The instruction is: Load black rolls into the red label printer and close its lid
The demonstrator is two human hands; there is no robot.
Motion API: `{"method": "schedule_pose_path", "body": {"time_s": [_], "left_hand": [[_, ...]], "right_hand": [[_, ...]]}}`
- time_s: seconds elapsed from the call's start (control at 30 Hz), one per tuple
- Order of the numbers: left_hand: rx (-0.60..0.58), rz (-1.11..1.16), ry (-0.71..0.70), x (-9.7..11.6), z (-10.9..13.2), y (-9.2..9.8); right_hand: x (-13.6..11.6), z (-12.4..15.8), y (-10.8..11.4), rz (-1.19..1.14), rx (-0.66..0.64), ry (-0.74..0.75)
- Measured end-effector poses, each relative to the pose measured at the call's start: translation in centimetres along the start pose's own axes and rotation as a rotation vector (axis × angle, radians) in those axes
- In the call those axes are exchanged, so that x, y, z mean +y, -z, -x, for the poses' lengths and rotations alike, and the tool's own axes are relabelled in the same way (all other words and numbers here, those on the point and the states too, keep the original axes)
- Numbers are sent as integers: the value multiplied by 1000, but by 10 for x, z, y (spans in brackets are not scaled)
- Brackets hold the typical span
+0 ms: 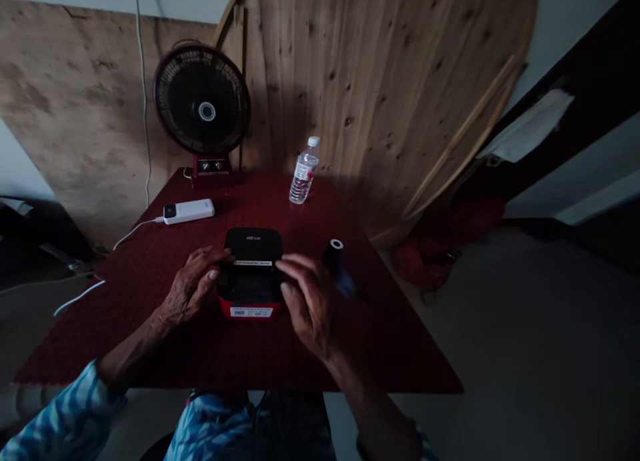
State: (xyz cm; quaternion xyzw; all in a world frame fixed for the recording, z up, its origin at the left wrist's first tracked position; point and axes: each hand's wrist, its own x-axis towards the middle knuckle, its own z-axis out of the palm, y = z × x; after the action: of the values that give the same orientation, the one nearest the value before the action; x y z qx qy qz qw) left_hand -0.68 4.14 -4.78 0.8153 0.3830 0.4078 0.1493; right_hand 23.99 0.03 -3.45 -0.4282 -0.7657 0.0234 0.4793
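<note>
A small black printer-like box with a red base (251, 271) sits in the middle of a dark red table (165, 341), its lid raised at the back. My left hand (193, 284) rests against the box's left side, fingers curled onto its edge. My right hand (307, 298) touches the right side of the box, fingers bent toward the open compartment. A dark roll with a white core (336, 258) lies just beyond my right hand; it is blurred and I cannot tell if my fingers touch it.
At the table's far edge stand a dark fan (203, 104) and a clear water bottle (304, 171). A white power bank (189, 211) with a white cable lies at the left. Wooden boards lean on the wall behind. Bare floor lies to the right.
</note>
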Motion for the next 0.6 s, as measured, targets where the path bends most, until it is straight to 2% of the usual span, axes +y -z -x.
{"method": "schedule_pose_path", "body": {"time_s": [0.13, 0.27, 0.43, 0.5, 0.6], "left_hand": [[13, 7, -52, -5, 1, -4], [-1, 2, -125, -15, 5, -6], [-69, 8, -113, -19, 8, -4], [-67, 71, -71, -15, 9, -4], [39, 297, 142, -10, 11, -8]], "right_hand": [[24, -10, -5, 49, -54, -8], [35, 2, -10, 55, -87, 39], [40, 14, -14, -11, -74, 38], [42, 18, -16, -40, -78, 29], [48, 26, -21, -122, -17, -26]]}}
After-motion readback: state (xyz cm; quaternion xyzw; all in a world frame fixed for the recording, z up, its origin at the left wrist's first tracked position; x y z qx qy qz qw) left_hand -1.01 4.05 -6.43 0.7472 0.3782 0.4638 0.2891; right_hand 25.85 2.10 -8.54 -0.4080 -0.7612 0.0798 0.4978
